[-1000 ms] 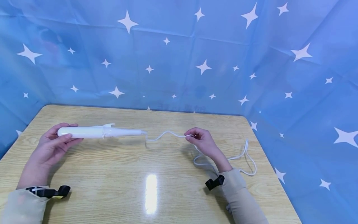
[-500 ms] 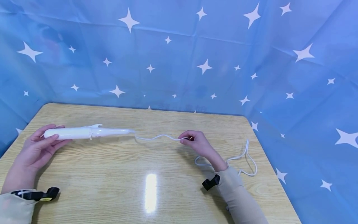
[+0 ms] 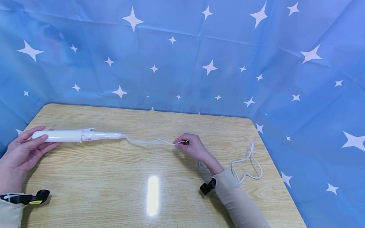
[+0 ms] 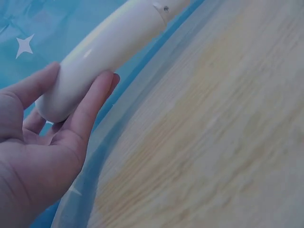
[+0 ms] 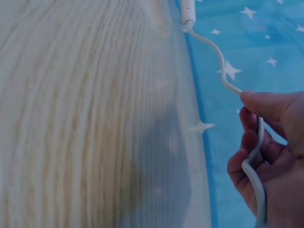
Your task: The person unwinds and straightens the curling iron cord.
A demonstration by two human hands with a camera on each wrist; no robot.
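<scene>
A white curling iron is held level above the left part of the table, its handle and cord end pointing right. My left hand grips the rounded barrel end between thumb and fingers; the left wrist view shows the barrel close up. From the handle a white cord runs to my right hand, which pinches it between thumb and fingertips. In the right wrist view the cord passes through the fingers and along the palm.
The rest of the cord lies in loose loops on the wooden table, partly hidden behind the right forearm. A blue star-patterned cloth stands along the table's back and sides.
My left hand has moved left with the curling iron. My right hand has followed a shorter way left, drawing the cord along, and less of its loop shows near the right wrist.
</scene>
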